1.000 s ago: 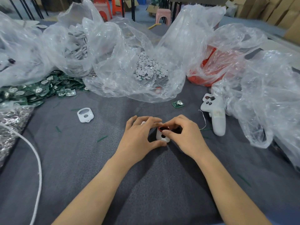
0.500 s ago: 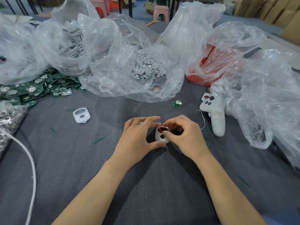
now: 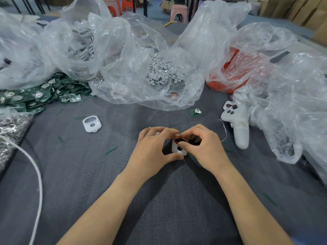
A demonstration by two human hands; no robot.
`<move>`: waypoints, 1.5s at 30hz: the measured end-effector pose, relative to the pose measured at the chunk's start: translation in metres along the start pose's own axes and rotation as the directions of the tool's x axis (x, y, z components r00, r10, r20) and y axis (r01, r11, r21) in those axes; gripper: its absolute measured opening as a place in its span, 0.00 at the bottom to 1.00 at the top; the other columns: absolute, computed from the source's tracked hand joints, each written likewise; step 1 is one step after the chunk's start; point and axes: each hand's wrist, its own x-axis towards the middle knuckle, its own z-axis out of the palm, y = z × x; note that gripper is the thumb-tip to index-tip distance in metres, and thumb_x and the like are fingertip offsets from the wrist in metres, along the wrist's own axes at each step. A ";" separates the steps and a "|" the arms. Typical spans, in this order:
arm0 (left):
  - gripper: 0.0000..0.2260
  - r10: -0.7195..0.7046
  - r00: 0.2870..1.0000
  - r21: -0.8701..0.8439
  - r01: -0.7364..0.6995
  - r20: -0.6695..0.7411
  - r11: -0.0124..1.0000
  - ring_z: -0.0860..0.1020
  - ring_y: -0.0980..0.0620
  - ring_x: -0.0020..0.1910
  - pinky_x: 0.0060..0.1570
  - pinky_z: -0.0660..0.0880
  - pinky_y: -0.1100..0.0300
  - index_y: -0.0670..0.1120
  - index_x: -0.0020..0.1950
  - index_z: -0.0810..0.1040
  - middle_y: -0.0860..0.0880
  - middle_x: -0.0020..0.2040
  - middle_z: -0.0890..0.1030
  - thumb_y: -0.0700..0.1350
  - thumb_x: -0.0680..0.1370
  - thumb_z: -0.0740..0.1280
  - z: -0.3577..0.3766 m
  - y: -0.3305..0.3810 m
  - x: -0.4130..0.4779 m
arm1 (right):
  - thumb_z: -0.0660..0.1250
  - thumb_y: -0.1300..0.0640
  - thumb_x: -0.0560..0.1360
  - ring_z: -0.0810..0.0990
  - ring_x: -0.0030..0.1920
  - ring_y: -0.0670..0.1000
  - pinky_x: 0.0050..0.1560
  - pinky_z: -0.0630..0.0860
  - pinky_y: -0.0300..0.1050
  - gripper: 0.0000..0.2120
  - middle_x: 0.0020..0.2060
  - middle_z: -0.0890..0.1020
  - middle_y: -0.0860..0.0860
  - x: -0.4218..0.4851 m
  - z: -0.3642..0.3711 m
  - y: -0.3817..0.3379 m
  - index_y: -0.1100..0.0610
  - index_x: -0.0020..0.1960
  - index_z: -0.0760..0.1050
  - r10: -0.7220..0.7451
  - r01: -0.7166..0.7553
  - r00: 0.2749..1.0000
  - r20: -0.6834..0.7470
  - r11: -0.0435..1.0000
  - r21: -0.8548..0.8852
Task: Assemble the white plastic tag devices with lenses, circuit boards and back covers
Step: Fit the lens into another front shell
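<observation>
We have both hands together, clamped on one shell. Our left hand [image 3: 152, 147] grips the shell [image 3: 177, 148], thumb at its near edge and fingers curled over its far side. Our right hand [image 3: 203, 147] pinches the red-rimmed lens [image 3: 179, 139] at the shell's top opening, thumb tip pressed on the white face just below it. The shell sits between the two hands, touching both, low over the cloth [image 3: 159, 209].

We cannot tell whether the lens is fully seated, because the fingers hide most of its rim. That is the main risk. If one side goes down first, the lens could jam crooked, and more thumb force could then crack the rim or pop it out. A popped lens could land in the dark gap under our right palm and be hard to find. Thumb contact may also smear the lens.

The board [image 3: 196, 112] lies beyond our right hand. Reaching for it would leave only the left hand's grip, and a loose lens could drop out. A spare shell [image 3: 92, 123] lies well off to the left of the left hand, clear of any sweep.
</observation>
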 end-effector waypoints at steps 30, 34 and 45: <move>0.17 0.146 0.985 0.156 -0.131 -0.088 0.979 0.80 0.51 0.57 0.65 0.66 0.47 0.46 0.50 0.85 0.50 0.51 0.85 0.54 0.66 0.77 -0.002 0.009 -0.006 | 0.71 0.65 0.72 0.83 0.45 0.48 0.50 0.78 0.39 0.12 0.41 0.85 0.47 0.002 -0.005 0.009 0.48 0.45 0.84 0.068 -0.079 0.996 0.053 0.966 0.244; 0.17 0.173 0.976 0.136 -0.154 -0.135 0.979 0.83 0.49 0.52 0.66 0.64 0.44 0.43 0.48 0.85 0.47 0.48 0.85 0.50 0.64 0.80 0.000 0.009 -0.007 | 0.73 0.63 0.71 0.80 0.41 0.43 0.44 0.74 0.34 0.12 0.43 0.83 0.47 0.002 -0.004 0.007 0.45 0.43 0.82 0.039 -0.049 0.998 0.050 0.974 0.222; 0.16 0.189 0.939 0.048 -0.183 -0.287 0.982 0.82 0.43 0.51 0.72 0.57 0.58 0.35 0.50 0.83 0.39 0.53 0.81 0.38 0.65 0.79 0.003 0.013 -0.005 | 0.69 0.67 0.72 0.83 0.42 0.50 0.44 0.80 0.41 0.09 0.40 0.85 0.55 -0.001 0.000 -0.004 0.57 0.49 0.79 0.175 -0.202 0.978 0.113 0.653 0.730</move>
